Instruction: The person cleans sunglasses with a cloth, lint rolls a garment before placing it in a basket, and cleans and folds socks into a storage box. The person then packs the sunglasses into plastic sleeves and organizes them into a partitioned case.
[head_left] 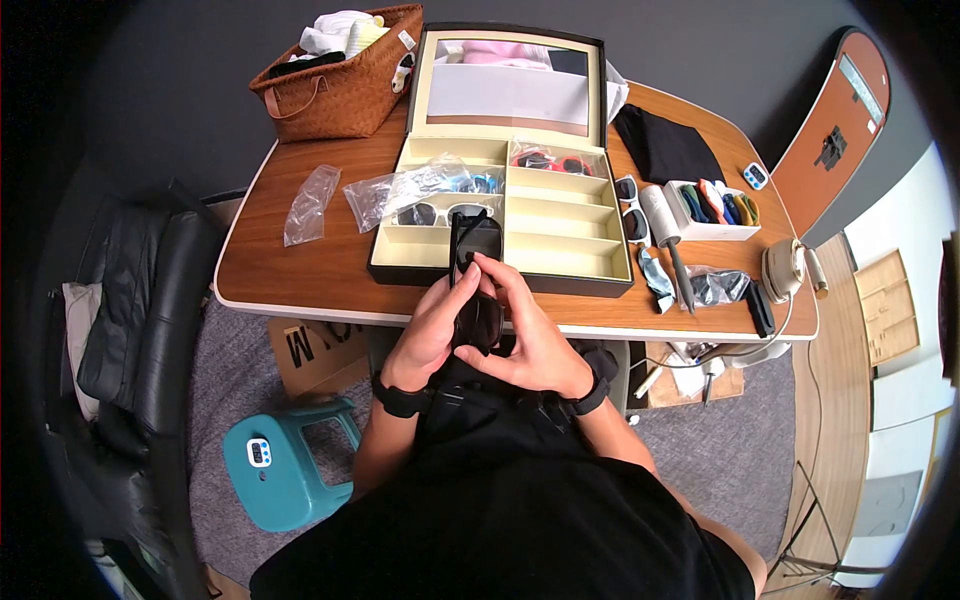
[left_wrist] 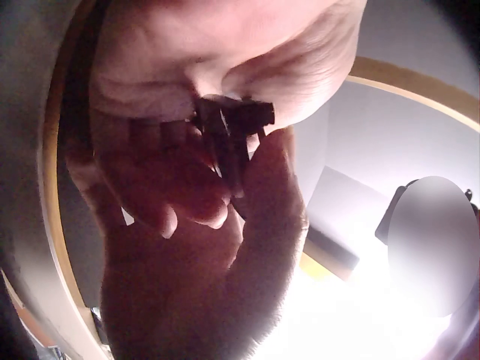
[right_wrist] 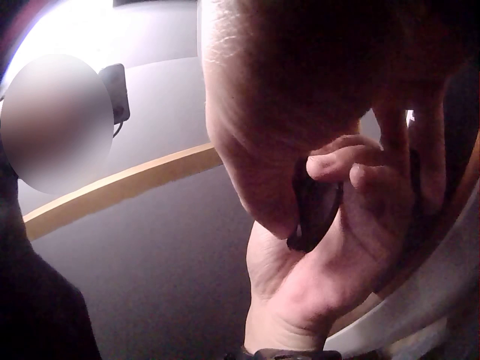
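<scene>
Both hands hold a pair of black sunglasses point(head_left: 480, 325) in front of the body, at the table's near edge. My left hand point(head_left: 422, 335) grips the frame from the left, thumb along it. From the other side, my right hand point(head_left: 540, 345) pinches it between thumb and fingers. One dark lens point(right_wrist: 321, 210) shows between the hands in the right wrist view; fingers hide much of the frame. Just beyond lies a display case point(head_left: 565, 228) with its lid up. White-framed sunglasses point(head_left: 418, 214), red sunglasses point(head_left: 575, 166) and blue-tinted sunglasses point(head_left: 482, 183) sit in its compartments.
Clear plastic bags point(head_left: 312, 205) lie left of the case, below a woven basket point(head_left: 345, 100) of cloth. To the right are white sunglasses point(head_left: 634, 222), a lint roller point(head_left: 660, 215), a box of rolled fabric point(head_left: 720, 228) and a steamer point(head_left: 783, 268). A teal stool point(head_left: 265, 490) stands below.
</scene>
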